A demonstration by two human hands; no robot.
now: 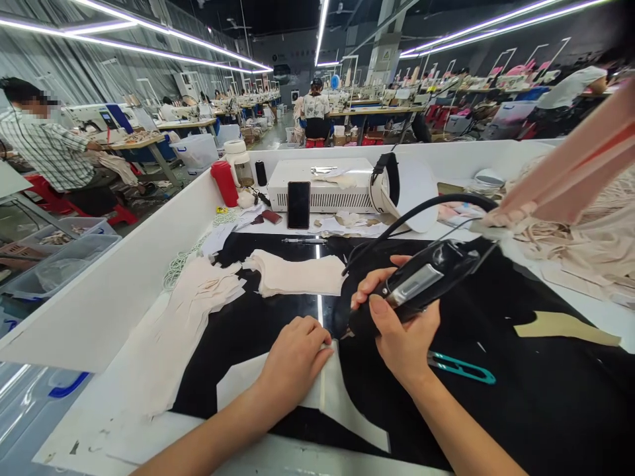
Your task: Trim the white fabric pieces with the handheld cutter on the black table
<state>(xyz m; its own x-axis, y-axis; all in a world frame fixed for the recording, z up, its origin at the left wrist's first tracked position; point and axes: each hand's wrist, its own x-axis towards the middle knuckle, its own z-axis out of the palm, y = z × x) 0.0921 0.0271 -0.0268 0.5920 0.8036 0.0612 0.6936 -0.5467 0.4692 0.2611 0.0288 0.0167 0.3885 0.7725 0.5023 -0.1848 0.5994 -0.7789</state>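
In the lower middle, my left hand (pixel 296 360) rests on a pale, flat cut piece (pixel 347 406) with a curved right edge; its fingers are bent together at the top edge. My right hand (pixel 404 330) is wrapped round a black corded electric hand tool (pixel 421 281) with a silvery plate. The tool's small metal tip (pixel 348 332) points down, just right of the piece, apart from it as far as I can see. Thread snips (pixel 464 367) with a teal handle lie beside my right wrist. A black mat (pixel 476 423) lies under the piece.
Stacked cream fabric pieces (pixel 297 274) lie beyond my hands, and more cream pieces (pixel 173 330) at left. A thick black cable (pixel 421 206) arches over the table. A phone (pixel 298 205) leans on a white box (pixel 317 168). A beige strip (pixel 565 327) and heaped fabric (pixel 585 244) lie right.
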